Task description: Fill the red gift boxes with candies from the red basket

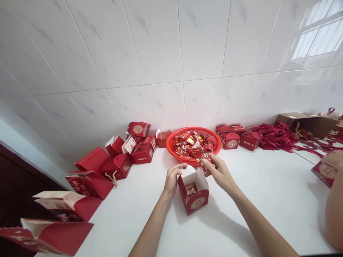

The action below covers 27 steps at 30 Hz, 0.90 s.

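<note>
A small red gift box [193, 201] with a gold round emblem stands on the white table in front of me, its white-lined flaps raised. Something pinkish lies inside it, too small to name. My left hand [172, 181] grips the box at its left rear flap, fingers bent over the edge. Between the fingers of my right hand [221, 174] is a red wrapped packet [205, 165] with a white and gold pattern, held just behind and to the right of the box. Directly behind is a red plastic basket [171, 152] filled with red wrapped sweets [191, 142].
Several red boxes [115, 166] line the table's left side. More boxes [230, 140] stand right of the basket, beside a pile of dark red ribbons [276, 136] and a cardboard carton [300, 117]. At the right edge, another person's hand [334, 160] holds a red box [323, 174]. A tiled wall closes the back.
</note>
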Tool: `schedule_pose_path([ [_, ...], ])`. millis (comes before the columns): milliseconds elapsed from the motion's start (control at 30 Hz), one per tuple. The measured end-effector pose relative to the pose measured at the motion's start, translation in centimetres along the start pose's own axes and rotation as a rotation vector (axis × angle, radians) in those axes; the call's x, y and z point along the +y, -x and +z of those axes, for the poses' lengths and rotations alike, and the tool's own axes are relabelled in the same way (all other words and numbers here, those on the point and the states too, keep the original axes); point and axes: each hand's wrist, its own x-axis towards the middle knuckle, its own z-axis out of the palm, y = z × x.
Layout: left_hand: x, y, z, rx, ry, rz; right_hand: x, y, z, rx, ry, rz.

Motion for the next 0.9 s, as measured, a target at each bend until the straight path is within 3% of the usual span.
schedule_pose_path([
  [200,0.3,0.4,0.4,-0.043,0.049,-0.02,0.3,1.0,1.3,-0.154,0.187,-0.163],
  [433,0.2,0.4,0.3,-0.046,0.121,-0.018,1.3,1.1,-0.8,0.02,0.295,-0.191],
  [600,0.3,0.8,0.4,-0.061,0.129,0.004,2.7,2.4,-2.4,-0.072,0.313,-0.226],
  [800,0.2,1.0,-0.4,-0.194,0.073,0.076,4.4,3.5,-2.3,-0.091,0.205,-0.236],
  [900,0.0,1.2,-0.3,-0.23,-0.052,0.039,4.7,3.6,-2.2,-0.089,0.177,-0.248],
])
